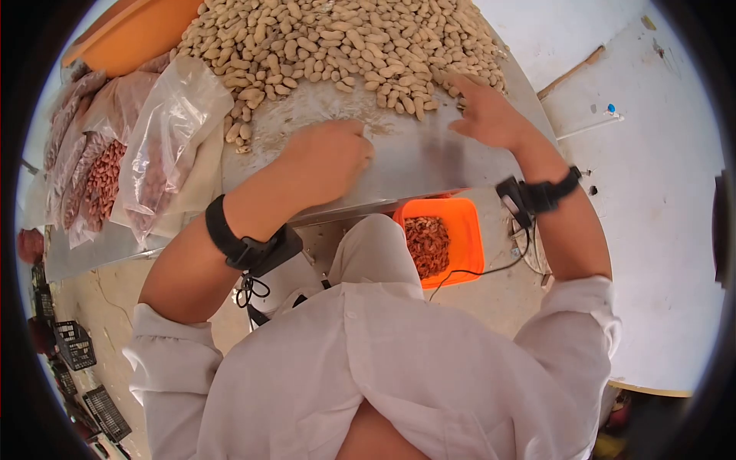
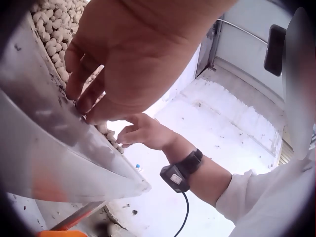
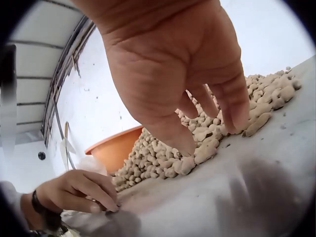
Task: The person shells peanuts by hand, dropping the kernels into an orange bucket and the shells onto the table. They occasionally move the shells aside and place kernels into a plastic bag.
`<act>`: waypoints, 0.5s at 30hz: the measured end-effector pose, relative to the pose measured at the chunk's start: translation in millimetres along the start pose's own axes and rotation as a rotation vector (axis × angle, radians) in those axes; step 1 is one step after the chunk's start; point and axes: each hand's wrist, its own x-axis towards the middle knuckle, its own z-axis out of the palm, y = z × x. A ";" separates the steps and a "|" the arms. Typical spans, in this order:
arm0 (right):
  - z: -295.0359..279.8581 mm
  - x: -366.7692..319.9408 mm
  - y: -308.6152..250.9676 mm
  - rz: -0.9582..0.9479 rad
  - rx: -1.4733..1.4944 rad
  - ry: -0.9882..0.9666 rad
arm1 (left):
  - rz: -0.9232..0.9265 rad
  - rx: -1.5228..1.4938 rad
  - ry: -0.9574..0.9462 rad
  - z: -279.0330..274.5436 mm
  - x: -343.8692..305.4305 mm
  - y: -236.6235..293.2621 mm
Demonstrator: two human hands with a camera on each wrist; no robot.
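Up on the metal table, a big heap of peanuts in their shells fills the far half, its near edge spilling toward the person. Their right hand lies relaxed at the heap's right edge, fingertips touching the outermost peanuts without closing round any. Their left hand sits on bare metal just short of the heap, fingers curled with the tips down; whether they pinch anything cannot be told. Below the table edge stands an orange tub of reddish kernels. Clear plastic bags lie left of the heap, beside an orange basin.
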 end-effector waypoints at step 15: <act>49.5 88.1 -62.8 -0.021 0.098 -0.128 | -0.301 -0.509 0.559 -42.7 18.4 -79.8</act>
